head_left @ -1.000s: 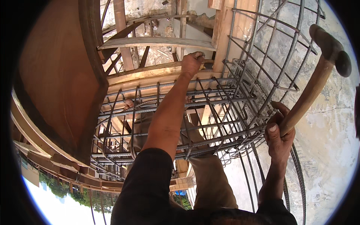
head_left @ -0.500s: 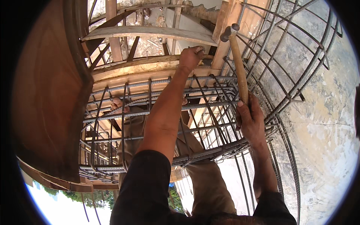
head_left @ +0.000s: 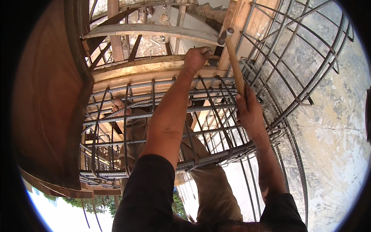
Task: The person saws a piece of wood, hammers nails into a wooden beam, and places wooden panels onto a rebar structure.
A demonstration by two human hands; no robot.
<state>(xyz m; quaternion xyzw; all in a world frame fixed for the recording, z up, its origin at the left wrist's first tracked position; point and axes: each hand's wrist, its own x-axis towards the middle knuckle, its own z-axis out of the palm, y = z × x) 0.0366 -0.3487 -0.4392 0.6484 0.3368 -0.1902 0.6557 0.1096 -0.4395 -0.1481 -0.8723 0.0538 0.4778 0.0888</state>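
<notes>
My right hand (head_left: 251, 112) grips the lower end of a hammer's wooden handle. The hammer (head_left: 234, 63) is raised, its dark metal head up and to the right of my left hand. Stretched across the rebar cage (head_left: 156, 115), my left hand (head_left: 195, 58) is closed in a pinch beside a wooden beam (head_left: 143, 66). Whatever sits between those fingertips is too small to make out. A nail (head_left: 150, 53) sticks up from the beam farther left.
Beyond the beam a grey plank (head_left: 154, 30) spans the gap over a rubble-strewn floor. Bent rebar (head_left: 295, 58) stands against the weathered wall (head_left: 332, 127) on the right. A brown wooden panel (head_left: 46, 96) fills the left. My legs and bare feet show through and below the cage.
My right hand and the hammer have swung left, bringing the hammer head closer to my left hand. The left hand stays nearly in place, still pinched.
</notes>
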